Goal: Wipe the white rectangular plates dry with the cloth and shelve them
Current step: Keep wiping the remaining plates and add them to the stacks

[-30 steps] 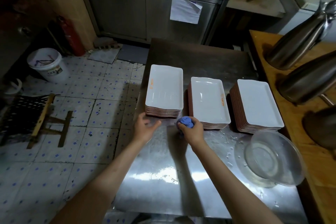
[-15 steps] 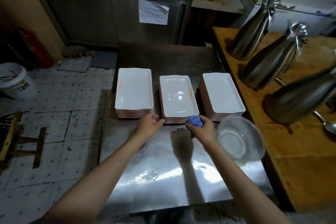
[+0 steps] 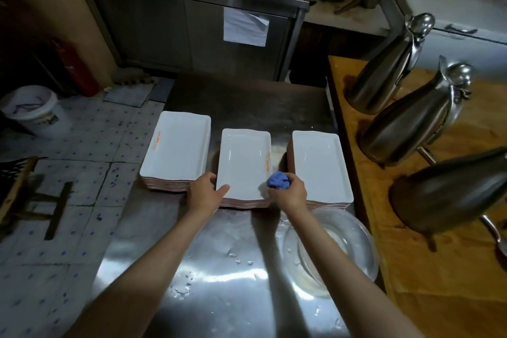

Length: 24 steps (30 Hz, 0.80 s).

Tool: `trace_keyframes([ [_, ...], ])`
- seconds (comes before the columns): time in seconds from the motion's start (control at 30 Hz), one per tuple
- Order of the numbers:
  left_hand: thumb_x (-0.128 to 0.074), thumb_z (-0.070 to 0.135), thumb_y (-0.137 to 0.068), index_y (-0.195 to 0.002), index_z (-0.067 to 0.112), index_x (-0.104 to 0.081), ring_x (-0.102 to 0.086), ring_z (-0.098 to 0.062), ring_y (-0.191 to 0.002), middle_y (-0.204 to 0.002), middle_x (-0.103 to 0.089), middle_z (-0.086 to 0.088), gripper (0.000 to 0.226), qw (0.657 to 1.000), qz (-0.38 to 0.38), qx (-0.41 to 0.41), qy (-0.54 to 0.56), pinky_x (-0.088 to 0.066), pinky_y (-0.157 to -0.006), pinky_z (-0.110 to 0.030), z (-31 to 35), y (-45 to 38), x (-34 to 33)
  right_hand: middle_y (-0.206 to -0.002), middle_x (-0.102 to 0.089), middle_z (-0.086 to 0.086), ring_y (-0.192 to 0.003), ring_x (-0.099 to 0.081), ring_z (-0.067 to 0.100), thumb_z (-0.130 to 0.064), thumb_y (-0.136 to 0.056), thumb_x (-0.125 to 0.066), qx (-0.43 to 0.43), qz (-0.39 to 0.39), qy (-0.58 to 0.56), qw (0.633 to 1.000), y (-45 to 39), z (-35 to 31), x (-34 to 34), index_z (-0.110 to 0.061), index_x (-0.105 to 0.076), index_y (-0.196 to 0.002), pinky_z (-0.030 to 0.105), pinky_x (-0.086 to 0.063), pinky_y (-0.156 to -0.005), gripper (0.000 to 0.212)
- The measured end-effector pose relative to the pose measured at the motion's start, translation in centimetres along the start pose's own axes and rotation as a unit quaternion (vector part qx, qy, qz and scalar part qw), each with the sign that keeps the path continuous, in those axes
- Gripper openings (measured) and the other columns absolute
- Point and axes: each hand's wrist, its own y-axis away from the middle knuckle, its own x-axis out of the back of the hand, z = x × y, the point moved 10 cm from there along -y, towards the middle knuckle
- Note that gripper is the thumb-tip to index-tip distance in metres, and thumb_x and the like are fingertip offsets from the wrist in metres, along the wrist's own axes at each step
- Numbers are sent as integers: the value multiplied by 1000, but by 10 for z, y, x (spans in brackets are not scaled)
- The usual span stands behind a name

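Orange print on middle plate (image 3: 244,162) too small to read. Nearest jug (image 3: 450,195) cut by right edge. Cloth (image 3: 278,180) mostly buried in right hand (image 3: 289,195).

The steel worktop (image 3: 219,269) is smooth, reflective metal, wet with droplets. On it, the white rectangular plates (image 3: 244,162) look glossy, glazed ceramic; the cloth (image 3: 278,180) at their near edge is soft, crumpled blue fabric. Right of the worktop, a matt wooden counter (image 3: 428,269) carries brushed-metal jugs (image 3: 411,123). The bowl (image 3: 332,250) is clear and shiny.
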Motion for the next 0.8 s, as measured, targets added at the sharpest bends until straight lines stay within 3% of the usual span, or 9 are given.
trace_keyframes([
  [0.13, -80, 19, -72, -87, 11, -67, -62, -24, -76, -75, -65, -4, 21, 1000, 12, 25, -2, -48, -69, -30, -3, 0, 0, -95, -58, 1, -85, -54, 16, -5, -74, -72, 19, -28, 41, 999, -6, -3, -3, -8, -60, -110, 19, -41, -74, 39],
  [0.27, -80, 12, -71, -77, 6, -69, -56, -24, -66, -66, -63, -5, 14, 999, 31, 25, 9, -40, -62, -27, -3, 3, 0, -90, -59, 3, -80, -54, 16, 1, -77, -66, 67, -29, 39, 997, -2, -9, 2, -4, -63, -105, 17, -41, -69, 28],
  [0.43, -79, 8, -72, -82, 3, -72, -60, -22, -70, -72, -67, -7, 14, 999, 32, 31, 28, -39, -63, -23, -5, 3, 3, -84, -63, -5, -78, -58, 11, 5, -80, -57, 117, -6, 1, 993, 7, -15, 12, -12, -67, -96, 6, -42, -62, 26],
  [0.53, -79, 8, -73, -82, 5, -69, -60, -22, -70, -73, -65, -6, 14, 999, 26, 22, 26, -41, -65, -25, -5, 3, 7, -78, -62, -13, -72, -58, 3, 11, -82, -49, 132, -20, -20, 991, 16, -18, 15, -16, -66, -93, 17, -48, -68, 34],
  [0.6, -76, 9, -76, -76, 11, -61, -63, -27, -65, -73, -65, -8, 16, 999, 6, 24, 41, -49, -63, -31, -7, 3, 6, -69, -58, -2, -62, -54, 13, 13, -82, -44, 95, -18, -49, 994, 16, -8, 17, -10, -63, -82, 30, -45, -61, 30],
  [0.67, -71, 8, -81, -75, 15, -51, -62, -22, -49, -71, -63, -7, 21, 997, -24, 37, 60, -50, -53, -33, -10, 3, 1, -65, -52, 7, -59, -47, 20, 13, -82, -42, 54, -14, -93, 994, 18, 4, 18, -4, -57, -76, 31, -38, -57, 23],
  [0.8, -60, 11, -90, -92, 8, -45, -54, -7, -32, -74, -60, -11, 15, 995, -88, 26, 47, -41, -34, -21, -9, 4, -7, -69, -51, 9, -62, -48, 22, -9, -80, -63, 23, -19, -123, 992, 28, 14, 16, -9, -50, -74, 33, -41, -57, 14],
])
